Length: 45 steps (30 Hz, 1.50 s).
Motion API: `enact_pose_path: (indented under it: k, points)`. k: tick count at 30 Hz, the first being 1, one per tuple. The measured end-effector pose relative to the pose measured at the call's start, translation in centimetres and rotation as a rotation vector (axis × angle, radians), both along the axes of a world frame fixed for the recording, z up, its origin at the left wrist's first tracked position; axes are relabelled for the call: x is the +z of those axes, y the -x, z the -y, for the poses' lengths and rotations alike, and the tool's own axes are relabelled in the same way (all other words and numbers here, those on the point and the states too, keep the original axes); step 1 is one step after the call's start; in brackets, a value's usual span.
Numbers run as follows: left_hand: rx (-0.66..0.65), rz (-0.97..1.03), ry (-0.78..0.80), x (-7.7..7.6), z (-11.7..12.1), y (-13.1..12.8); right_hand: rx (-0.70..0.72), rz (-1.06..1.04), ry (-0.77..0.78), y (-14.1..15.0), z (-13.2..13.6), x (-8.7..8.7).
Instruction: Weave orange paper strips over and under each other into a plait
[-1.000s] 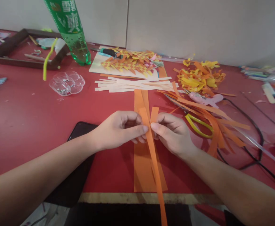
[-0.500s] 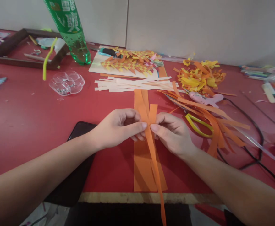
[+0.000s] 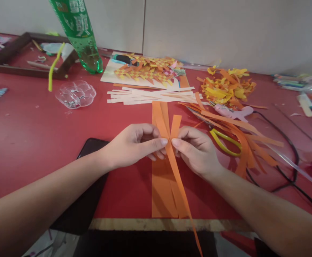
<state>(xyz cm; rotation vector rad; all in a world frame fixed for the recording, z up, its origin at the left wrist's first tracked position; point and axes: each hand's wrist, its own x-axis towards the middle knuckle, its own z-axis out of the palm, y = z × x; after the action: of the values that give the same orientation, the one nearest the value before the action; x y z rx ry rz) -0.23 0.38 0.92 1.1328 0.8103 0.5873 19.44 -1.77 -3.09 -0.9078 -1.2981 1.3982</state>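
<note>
Between my two hands is an orange paper strip (image 3: 177,171), its long end hanging past the table's front edge. My left hand (image 3: 147,141) pinches it between thumb and fingers. Close beside it, my right hand (image 3: 189,142) pinches the same paper, with a short end (image 3: 176,125) sticking up above the thumb. The two thumb tips nearly meet. Underneath, wider orange paper pieces (image 3: 161,192) lie lengthwise on the red table, partly covered by my hands. Some of my fingers are hidden behind the strip.
A black phone (image 3: 75,210) lies under my left forearm. Right of my hands are yellow-handled scissors (image 3: 225,144), orange strips (image 3: 244,157) and a pink glue gun (image 3: 233,113). Pale strips (image 3: 150,95), woven paper pieces (image 3: 147,71) and a green bottle (image 3: 83,43) sit farther back.
The strip's hanging end has swung to the right. Its short upper end has tilted right and stands slightly higher. Both hands have stayed almost in place.
</note>
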Motion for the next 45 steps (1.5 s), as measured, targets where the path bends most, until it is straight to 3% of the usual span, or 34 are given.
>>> enact_pose_path:
  k: [8,14,22,28,34,39,45]
  points:
    - [-0.035,-0.01,-0.005,-0.22,0.15,-0.04,0.056,0.015,0.071,-0.13,0.04,0.19]
    - [-0.023,0.018,0.013,-0.25,0.17,0.01,0.064,0.026,-0.024,-0.01,-0.08,0.3]
    - [0.003,0.018,0.037,-0.28,0.06,-0.01,0.054,0.0,-0.038,0.11,0.03,0.3]
    - [0.006,0.018,0.04,-0.2,0.07,0.06,0.017,-0.012,0.021,0.09,0.03,0.1]
    - [-0.082,-0.032,-0.007,-0.02,0.24,0.12,-0.004,0.018,0.053,0.02,0.04,0.28]
    - [-0.041,-0.017,-0.015,-0.16,0.19,0.12,0.077,-0.015,0.117,-0.16,0.13,0.02]
    - [-0.004,0.011,0.012,-0.28,0.04,-0.01,0.067,0.034,0.015,-0.07,0.13,0.03]
